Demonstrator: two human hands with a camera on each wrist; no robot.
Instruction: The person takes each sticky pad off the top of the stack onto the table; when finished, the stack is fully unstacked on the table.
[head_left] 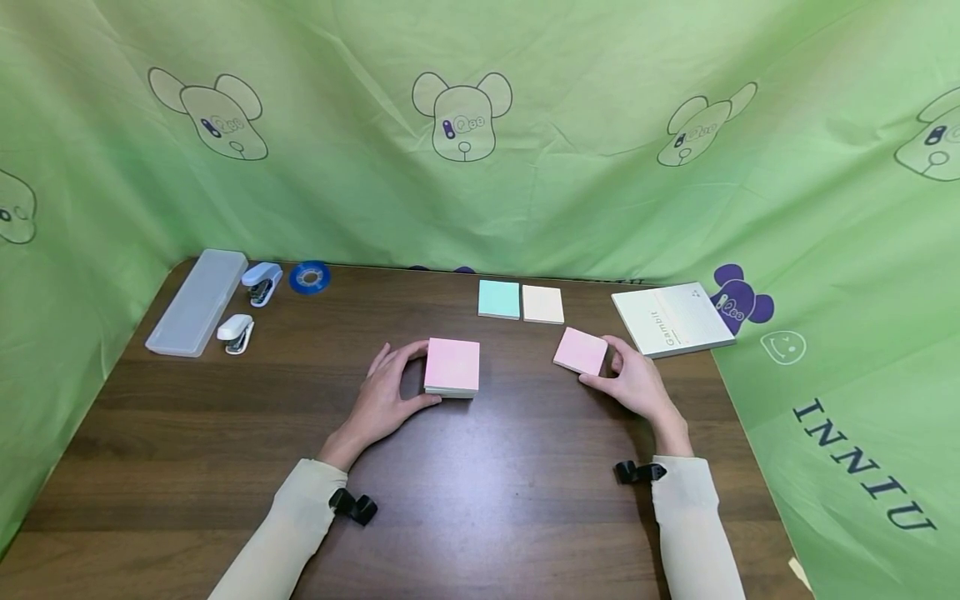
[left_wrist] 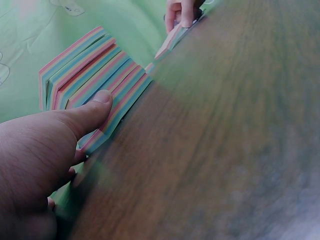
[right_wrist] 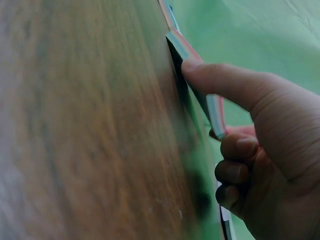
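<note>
A thick pink-topped sticky-note pad (head_left: 452, 366) lies at the table's middle; in the left wrist view its side (left_wrist: 92, 75) shows pink, blue and green layers. My left hand (head_left: 390, 392) grips it, thumb (left_wrist: 92, 112) on the near edge, fingers on the far edge. A thinner pink pad (head_left: 581, 351) sits to the right, its near side tipped up. My right hand (head_left: 633, 379) pinches this thin pad (right_wrist: 200, 85) between thumb (right_wrist: 220, 82) and fingers.
Teal (head_left: 498, 298) and cream (head_left: 542, 303) pads lie behind. A white notebook (head_left: 671, 318) is at the back right. A clear pencil case (head_left: 197, 302), two small staplers (head_left: 262, 282) (head_left: 237, 332) and a blue tape roll (head_left: 310, 277) sit back left. Green cloth walls the wooden table (head_left: 480, 492).
</note>
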